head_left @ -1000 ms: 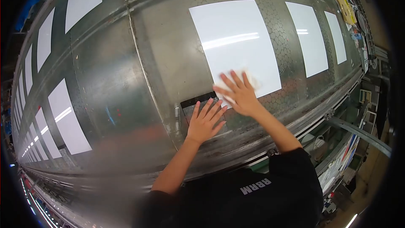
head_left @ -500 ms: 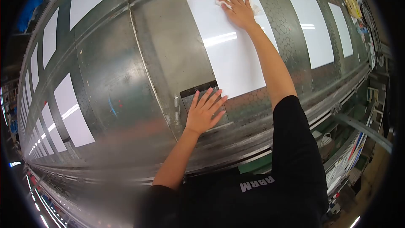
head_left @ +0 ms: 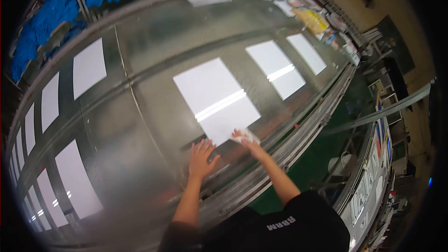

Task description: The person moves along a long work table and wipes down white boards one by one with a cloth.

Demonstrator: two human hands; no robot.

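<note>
A glossy white sheet [head_left: 217, 91] lies flat on the long metal-topped table [head_left: 154, 126], with a band of light reflected across it. At the sheet's near corner, my left hand [head_left: 201, 161] rests with its fingers spread, over a dark plate that is mostly hidden. My right hand [head_left: 252, 145] has a crumpled white cloth [head_left: 244, 135] under its fingers, at the sheet's near right edge. The fingers are partly hidden by the cloth.
More white sheets [head_left: 275, 67] lie along the table in two rows, to the right and left. Blue cloth [head_left: 46, 23] is heaped beyond the far edge. Papers and yellow items [head_left: 311, 21] sit at the right end. A metal rail [head_left: 298, 144] runs along the near edge.
My right hand has come from the sheet's far end to its near edge with the cloth. My left hand stays by the near left corner. The view has tilted up.
</note>
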